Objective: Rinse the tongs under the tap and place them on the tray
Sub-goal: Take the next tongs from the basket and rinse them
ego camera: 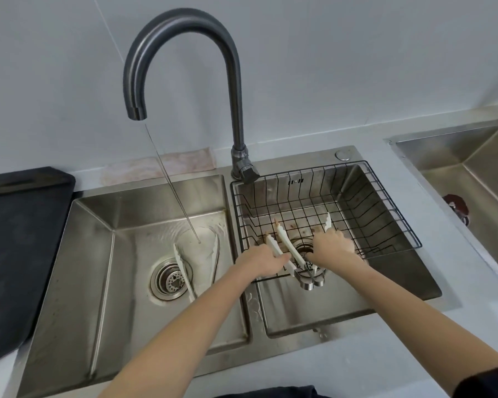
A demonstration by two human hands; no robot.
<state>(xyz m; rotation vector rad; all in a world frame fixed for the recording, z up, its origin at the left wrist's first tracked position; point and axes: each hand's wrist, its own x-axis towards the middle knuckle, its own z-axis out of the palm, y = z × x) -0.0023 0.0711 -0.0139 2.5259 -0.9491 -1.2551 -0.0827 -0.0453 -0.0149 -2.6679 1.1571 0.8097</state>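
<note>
Both hands are down in the wire basket sitting in the right sink basin; left hand grips one pair of white-tipped tongs, fingers wrapped round the arms; right hand is curled on a second pair of tongs, tip poking up past the knuckles; a third pair lies in the left basin by the drain; tap runs a thin stream there; black tray sits on the counter at far left.
</note>
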